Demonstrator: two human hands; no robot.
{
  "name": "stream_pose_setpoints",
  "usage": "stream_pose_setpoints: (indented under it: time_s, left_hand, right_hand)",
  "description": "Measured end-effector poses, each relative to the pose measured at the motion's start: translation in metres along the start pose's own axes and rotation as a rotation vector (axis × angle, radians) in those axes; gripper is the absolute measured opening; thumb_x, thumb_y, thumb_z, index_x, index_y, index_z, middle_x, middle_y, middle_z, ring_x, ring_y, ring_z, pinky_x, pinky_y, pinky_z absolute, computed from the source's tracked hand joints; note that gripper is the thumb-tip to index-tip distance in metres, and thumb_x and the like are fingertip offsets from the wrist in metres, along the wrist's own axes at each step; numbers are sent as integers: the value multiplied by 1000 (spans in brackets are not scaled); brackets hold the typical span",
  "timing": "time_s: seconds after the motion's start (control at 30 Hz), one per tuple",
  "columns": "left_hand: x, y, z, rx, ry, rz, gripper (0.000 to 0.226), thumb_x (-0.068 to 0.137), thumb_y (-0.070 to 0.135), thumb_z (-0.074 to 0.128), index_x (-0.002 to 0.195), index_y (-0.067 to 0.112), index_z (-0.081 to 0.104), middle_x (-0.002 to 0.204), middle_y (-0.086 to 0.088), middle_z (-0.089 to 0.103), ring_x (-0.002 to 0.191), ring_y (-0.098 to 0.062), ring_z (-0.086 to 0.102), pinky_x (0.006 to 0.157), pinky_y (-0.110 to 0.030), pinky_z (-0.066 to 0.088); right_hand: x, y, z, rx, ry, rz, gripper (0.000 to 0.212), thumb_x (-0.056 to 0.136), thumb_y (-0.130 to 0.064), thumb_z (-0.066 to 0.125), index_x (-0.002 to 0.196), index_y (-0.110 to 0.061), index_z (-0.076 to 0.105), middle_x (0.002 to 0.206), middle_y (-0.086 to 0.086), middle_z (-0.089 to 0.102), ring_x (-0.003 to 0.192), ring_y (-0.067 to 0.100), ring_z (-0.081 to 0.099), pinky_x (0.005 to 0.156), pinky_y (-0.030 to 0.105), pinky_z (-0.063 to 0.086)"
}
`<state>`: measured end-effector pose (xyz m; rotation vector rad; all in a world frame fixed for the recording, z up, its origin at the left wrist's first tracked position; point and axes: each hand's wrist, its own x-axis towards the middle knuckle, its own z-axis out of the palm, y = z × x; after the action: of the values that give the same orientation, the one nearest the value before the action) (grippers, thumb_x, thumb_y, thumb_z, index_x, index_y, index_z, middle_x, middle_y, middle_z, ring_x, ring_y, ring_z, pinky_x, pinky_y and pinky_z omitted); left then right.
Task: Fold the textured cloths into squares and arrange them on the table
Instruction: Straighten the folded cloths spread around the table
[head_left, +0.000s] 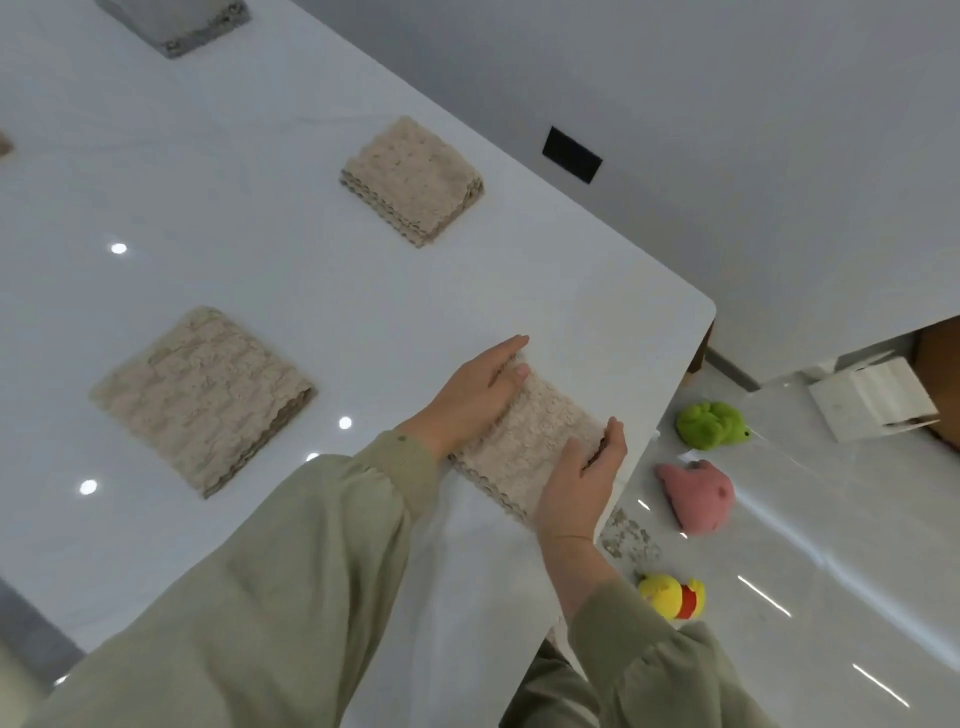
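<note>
The left hand (478, 389) lies spread on cloth (540, 436); right hand (576, 483) pinches its edge (underside hidden).

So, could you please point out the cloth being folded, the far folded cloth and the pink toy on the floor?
cloth being folded (535, 426): head view, exposed middle of its top.
far folded cloth (410, 174): head view, middle of its top.
pink toy (696, 493): head view, middle of its body.
</note>
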<state>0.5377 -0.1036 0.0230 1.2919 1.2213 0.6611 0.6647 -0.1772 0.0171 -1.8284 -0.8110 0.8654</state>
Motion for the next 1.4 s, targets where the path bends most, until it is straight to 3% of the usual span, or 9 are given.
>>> stream_pose_setpoints:
  time_s: [0.1, 0.23, 0.43, 0.5, 0.57, 0.67, 0.87, 1.07, 1.4]
  left_hand:
    - [-9, -3, -6, 1, 99, 15, 46, 99, 38, 39, 144, 31, 33, 152, 13, 29, 140, -4, 25, 116, -29, 21]
    - [-38, -13, -24, 108, 318, 30, 42, 99, 32, 44, 140, 27, 42, 149, 11, 37, 138, -5, 30, 114, -23, 22]
    - [-100, -41, -56, 187, 710, 39, 34, 95, 14, 48, 128, 16, 55, 142, 6, 45, 133, -6, 34, 106, -10, 18]
    - [-120, -51, -69, 198, 912, 79, 32, 91, 13, 46, 118, 10, 61, 136, 2, 49, 131, -6, 32, 109, -14, 20]
    - [-137, -63, -85, 213, 1136, 92, 36, 87, 15, 40, 114, 7, 62, 134, 0, 48, 131, -11, 31, 113, -22, 21]
    - [-156, -77, -111, 49, 1343, -14, 38, 91, 14, 37, 124, 8, 55, 143, -5, 40, 136, -17, 29, 115, -31, 21]
    - [-153, -87, -144, -567, 1367, -158, 45, 100, 29, 36, 144, 25, 33, 147, 9, 37, 135, -7, 35, 114, -38, 30]
    - [-142, -81, -155, -653, 1371, -143, 45, 100, 28, 35, 145, 25, 32, 146, 11, 39, 133, -5, 37, 112, -36, 34]
    - [-143, -83, -177, -653, 1409, -133, 45, 101, 24, 33, 147, 22, 29, 149, 10, 34, 135, -3, 32, 112, -25, 29]
  right_hand:
    - [0, -6, -8, -127, -43, -108, 56, 95, -19, 39, 148, -13, 20, 152, -9, 19, 137, -3, 13, 103, -1, 13]
    - [-3, -18, 1, -304, -232, -285, 65, 85, -28, 37, 147, -15, 19, 155, 0, 18, 142, 8, 14, 113, 22, 13]
    - [-25, -46, 66, -347, -586, -420, 59, 87, -32, 40, 143, -28, 21, 149, -10, 27, 138, 3, 23, 112, 24, 21]
    - [-35, -52, 93, -361, -665, -483, 50, 92, -28, 42, 138, -34, 23, 151, -3, 30, 139, 9, 25, 112, 25, 22]
    - [-44, -58, 122, -368, -753, -498, 47, 96, -22, 44, 141, -23, 30, 151, -2, 31, 140, 10, 26, 111, 21, 20]
    - [-53, -68, 164, -380, -903, -468, 43, 98, -22, 42, 140, -17, 36, 148, -4, 35, 138, 9, 29, 113, 22, 22]
    - [-67, -81, 226, -367, -1067, -366, 44, 99, -27, 40, 141, -18, 34, 140, -7, 41, 128, 7, 37, 102, 20, 29]
    - [-82, -79, 246, -364, -1050, -347, 36, 97, -22, 42, 132, -19, 44, 109, -22, 50, 99, -6, 50, 75, 3, 39]
    - [-100, -88, 272, -378, -1105, -370, 39, 96, -23, 43, 135, -17, 41, 118, -9, 52, 104, 6, 51, 80, 10, 40]
